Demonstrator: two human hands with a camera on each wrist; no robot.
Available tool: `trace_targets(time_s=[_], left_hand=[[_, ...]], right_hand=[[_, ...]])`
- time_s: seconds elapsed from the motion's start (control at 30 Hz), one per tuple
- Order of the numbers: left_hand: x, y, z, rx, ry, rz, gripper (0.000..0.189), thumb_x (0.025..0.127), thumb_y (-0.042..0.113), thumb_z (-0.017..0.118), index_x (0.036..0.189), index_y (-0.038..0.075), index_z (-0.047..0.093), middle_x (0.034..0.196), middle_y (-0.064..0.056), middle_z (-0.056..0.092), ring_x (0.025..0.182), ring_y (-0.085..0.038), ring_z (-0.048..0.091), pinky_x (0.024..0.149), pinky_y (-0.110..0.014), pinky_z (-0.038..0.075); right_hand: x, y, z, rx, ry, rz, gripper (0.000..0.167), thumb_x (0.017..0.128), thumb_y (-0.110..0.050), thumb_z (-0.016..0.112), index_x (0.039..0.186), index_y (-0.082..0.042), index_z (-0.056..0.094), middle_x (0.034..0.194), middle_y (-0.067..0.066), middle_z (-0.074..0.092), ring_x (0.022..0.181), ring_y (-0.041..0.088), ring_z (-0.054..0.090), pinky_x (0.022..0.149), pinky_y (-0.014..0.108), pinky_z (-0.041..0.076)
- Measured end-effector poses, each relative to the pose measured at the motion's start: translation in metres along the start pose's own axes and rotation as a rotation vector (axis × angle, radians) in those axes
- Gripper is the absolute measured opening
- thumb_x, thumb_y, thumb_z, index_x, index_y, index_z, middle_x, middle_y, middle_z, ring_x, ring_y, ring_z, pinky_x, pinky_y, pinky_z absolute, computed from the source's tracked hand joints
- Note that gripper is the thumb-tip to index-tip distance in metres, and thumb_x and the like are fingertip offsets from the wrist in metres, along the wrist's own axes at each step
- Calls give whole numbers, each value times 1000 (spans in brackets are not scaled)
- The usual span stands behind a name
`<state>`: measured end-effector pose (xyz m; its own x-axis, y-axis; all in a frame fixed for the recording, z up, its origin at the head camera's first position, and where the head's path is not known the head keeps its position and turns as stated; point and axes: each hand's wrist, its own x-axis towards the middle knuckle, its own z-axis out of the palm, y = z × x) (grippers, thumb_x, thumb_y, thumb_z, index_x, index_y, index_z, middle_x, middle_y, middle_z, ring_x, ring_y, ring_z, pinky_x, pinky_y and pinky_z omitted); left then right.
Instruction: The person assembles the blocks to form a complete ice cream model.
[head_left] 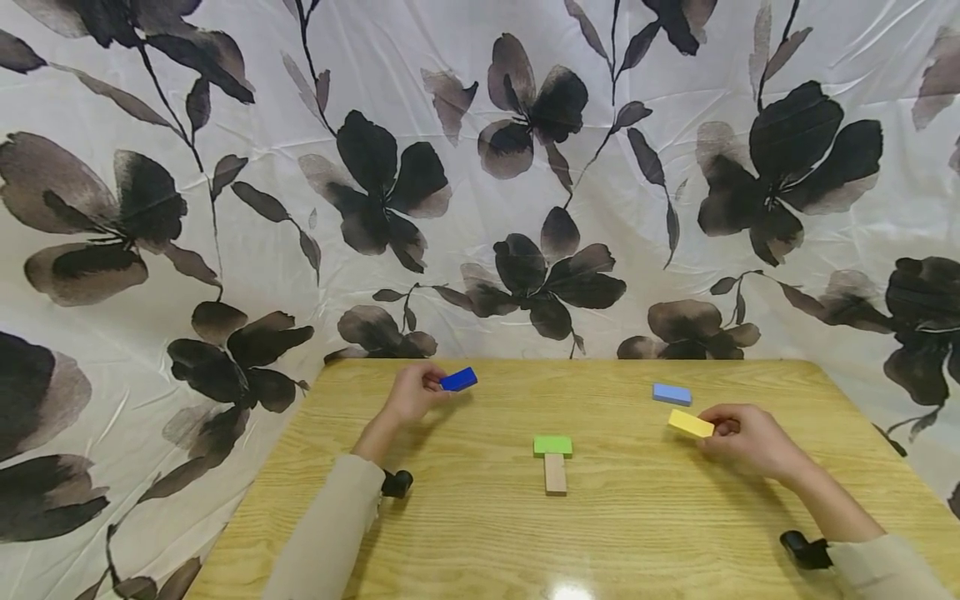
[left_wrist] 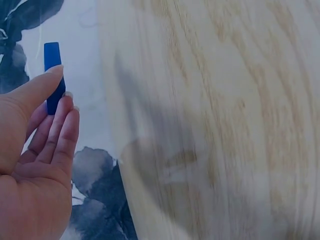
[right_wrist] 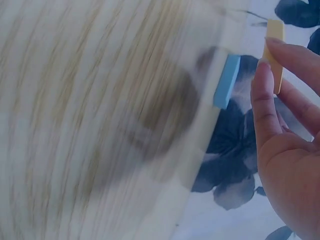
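My left hand (head_left: 417, 392) pinches a dark blue block (head_left: 460, 380) by one end, near the far left of the table. In the left wrist view the thumb lies across that blue block (left_wrist: 52, 82), with fingertips behind it. On the right, my right hand (head_left: 753, 439) grips a yellow block (head_left: 691, 423) between thumb and fingers, above the tabletop. The right wrist view shows the yellow block (right_wrist: 274, 55) upright between the fingertips. A light blue block (head_left: 671, 394) lies just beyond the right hand. Mid-table, a green block (head_left: 552, 447) lies crosswise at the far end of a plain wooden block (head_left: 555, 475), forming a T.
The wooden table (head_left: 465, 542) has its far edge against a white curtain (head_left: 465, 208) printed with dark flowers. Black wrist devices (head_left: 397, 483) sit at both sleeves. Light glares off the near edge of the table.
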<state>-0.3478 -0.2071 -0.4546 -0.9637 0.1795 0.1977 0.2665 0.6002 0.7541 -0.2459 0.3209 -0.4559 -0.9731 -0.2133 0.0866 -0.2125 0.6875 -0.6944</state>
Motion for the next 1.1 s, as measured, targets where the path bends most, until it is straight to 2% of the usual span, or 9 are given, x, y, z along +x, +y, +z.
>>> trace_targets(time_s=[0.17, 0.4, 0.57, 0.8, 1.1], left_hand=[[-3, 3, 2, -2, -2, 14, 25, 83, -2, 82, 104, -7, 70, 91, -16, 69, 80, -21, 65, 75, -35, 56], [-7, 5, 6, -39, 4, 7, 24, 82, -5, 82, 103, -6, 70, 91, -14, 69, 81, -21, 65, 73, -30, 55], [-9, 7, 10, -50, 10, 29, 24, 82, -6, 82, 102, -8, 69, 89, -15, 69, 80, -24, 66, 70, -29, 54], [-10, 6, 14, -36, 11, 30, 27, 82, -3, 83, 105, -8, 70, 89, -13, 69, 77, -18, 64, 71, -30, 56], [-12, 13, 18, -40, -1, 32, 26, 82, -4, 82, 104, -7, 70, 90, -12, 68, 78, -18, 63, 74, -32, 55]], right_hand=[[3, -7, 5, 14, 6, -27, 36, 85, -11, 83, 114, 7, 70, 92, 6, 67, 75, 10, 56, 64, 25, 48], [10, -17, 12, 30, 4, -77, 33, 83, -8, 83, 110, 6, 71, 86, 4, 66, 73, 8, 54, 62, 24, 47], [15, -21, 16, 31, 2, -78, 34, 82, -6, 84, 110, 8, 71, 87, 5, 65, 74, 9, 54, 63, 24, 47], [19, -25, 21, 30, -3, -94, 33, 82, -4, 82, 110, 8, 71, 86, 5, 66, 74, 10, 55, 64, 24, 48], [27, -31, 25, 19, -14, -92, 35, 83, -7, 83, 112, 8, 71, 87, 5, 65, 76, 14, 54, 63, 24, 46]])
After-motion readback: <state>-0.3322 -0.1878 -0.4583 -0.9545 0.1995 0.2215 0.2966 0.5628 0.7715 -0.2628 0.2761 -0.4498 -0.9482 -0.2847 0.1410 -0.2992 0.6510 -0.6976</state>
